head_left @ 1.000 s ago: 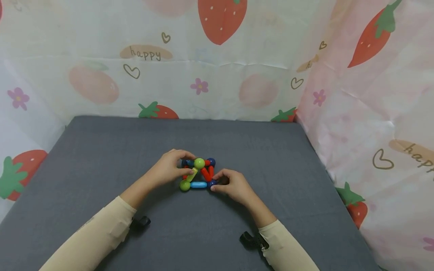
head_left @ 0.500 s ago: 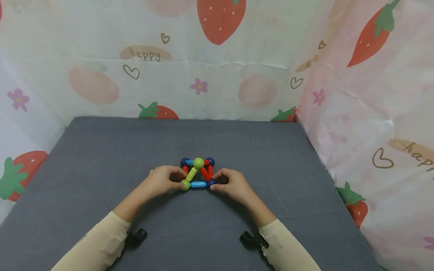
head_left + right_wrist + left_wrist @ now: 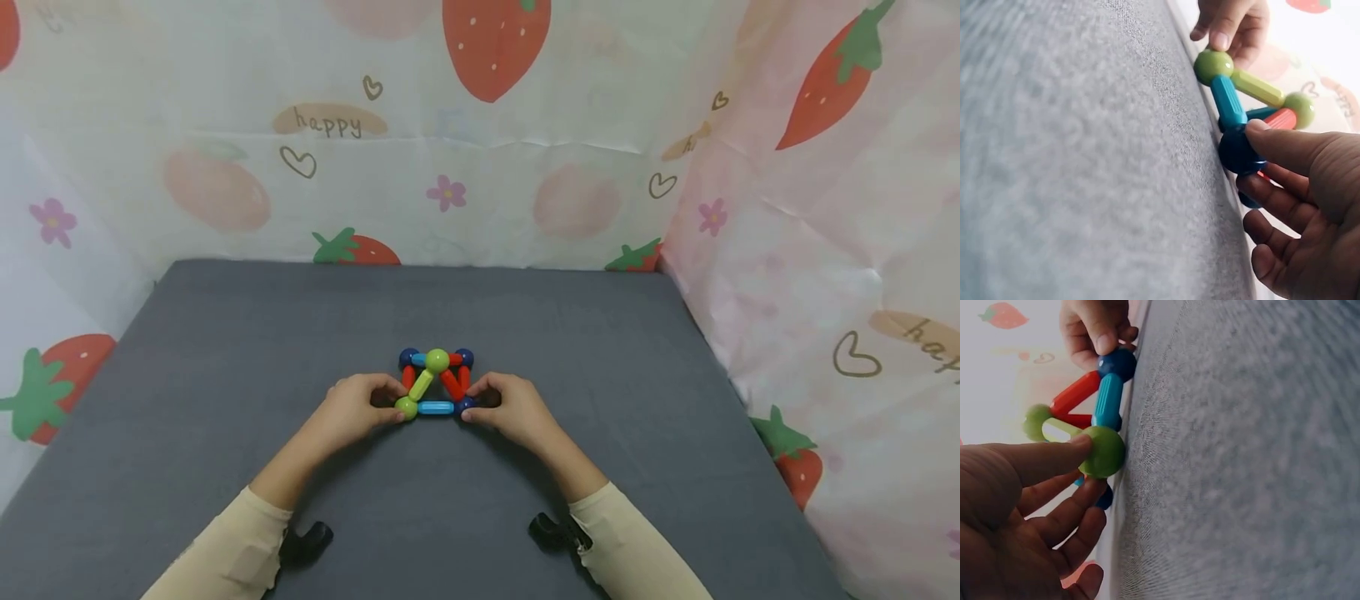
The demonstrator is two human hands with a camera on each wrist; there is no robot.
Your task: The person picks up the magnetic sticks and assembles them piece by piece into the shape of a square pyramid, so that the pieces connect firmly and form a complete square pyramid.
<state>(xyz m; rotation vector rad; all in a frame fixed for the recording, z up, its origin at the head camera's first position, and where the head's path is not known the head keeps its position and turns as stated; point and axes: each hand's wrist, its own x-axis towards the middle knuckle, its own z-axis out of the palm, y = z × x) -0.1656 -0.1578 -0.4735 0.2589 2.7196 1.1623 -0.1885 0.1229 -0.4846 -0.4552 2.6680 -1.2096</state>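
Observation:
A small pyramid of coloured rods and balls, like a magnetic stick-and-ball toy, stands on the grey cloth. My left hand [image 3: 351, 417] pinches the front-left green ball [image 3: 1104, 452] between thumb and fingers. At the front-right corner, the dark blue ball [image 3: 1240, 150] is pinched by my right hand [image 3: 519, 410]. A light blue rod [image 3: 436, 407] joins these two balls. Another green ball [image 3: 437, 360] tops the pyramid, with a yellow-green rod [image 3: 422, 384] and a red rod [image 3: 452, 385] sloping down from it. Two dark blue balls form the back corners, linked forward by red rods.
The grey cloth-covered table [image 3: 285, 325] surrounds the toy. Behind it and at both sides hang pale curtains [image 3: 495, 167] printed with strawberries. A black strap piece [image 3: 307, 543] juts from the left wrist, another [image 3: 551, 533] from the right.
My left hand has come from the back-left part of the pyramid, by the yellow-green rod, toward me onto the front-left green ball. The right hand has kept its hold on the dark blue ball.

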